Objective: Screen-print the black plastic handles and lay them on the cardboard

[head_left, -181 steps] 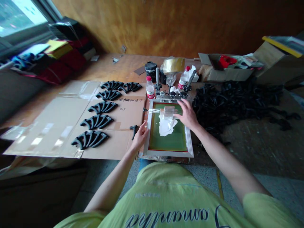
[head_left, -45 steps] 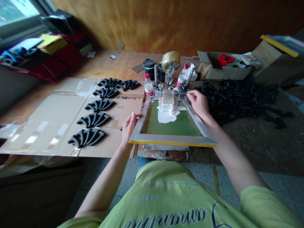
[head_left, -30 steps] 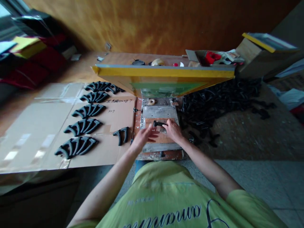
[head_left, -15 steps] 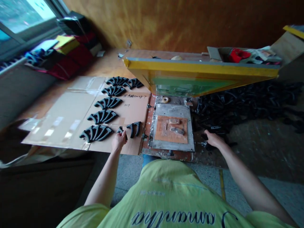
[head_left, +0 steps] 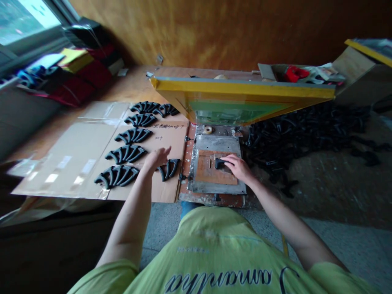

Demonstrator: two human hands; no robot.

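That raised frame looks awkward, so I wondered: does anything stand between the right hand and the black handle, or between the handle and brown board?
Nothing visible does. The right hand holds the black handle at the brown board; whether they touch is hard to tell. The raised frame tilts up behind, clear of both.

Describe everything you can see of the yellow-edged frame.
The frame is tilted, its near edge raised, beyond the metal plate. Yellow, tape-like material covers its near edge and underside border; a thin grey strip shows along the top. Inside is a green panel. Neither hand touches it; what supports it is hidden.
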